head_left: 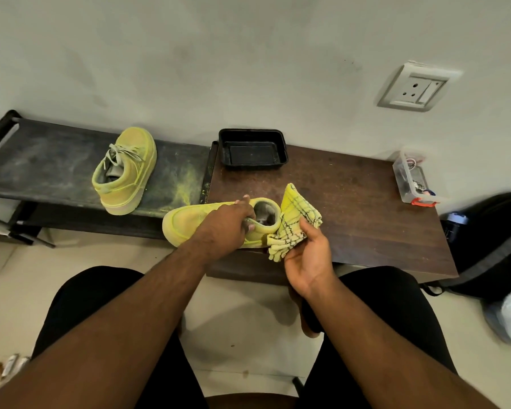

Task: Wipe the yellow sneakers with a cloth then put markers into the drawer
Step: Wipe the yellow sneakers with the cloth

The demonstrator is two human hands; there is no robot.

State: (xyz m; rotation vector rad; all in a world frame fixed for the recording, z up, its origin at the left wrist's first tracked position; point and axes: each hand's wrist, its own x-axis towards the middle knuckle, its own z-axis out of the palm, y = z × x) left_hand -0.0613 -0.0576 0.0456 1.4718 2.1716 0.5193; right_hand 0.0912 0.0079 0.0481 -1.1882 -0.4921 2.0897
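Left hand (224, 228) grips the collar of one yellow suede sneaker (186, 221) at the brown wooden desk (351, 202) edge. Right hand (306, 255) clutches a yellow checked cloth (298, 214). Second sneaker (124, 169) on the dark rack (48, 163). Black plastic tray (252, 147) looks empty; clear lidded box (410, 177) holds small items, unclear which.

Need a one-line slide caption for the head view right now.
Left hand steadies a yellow sneaker on the brown table; right hand holds the cloth at its heel.
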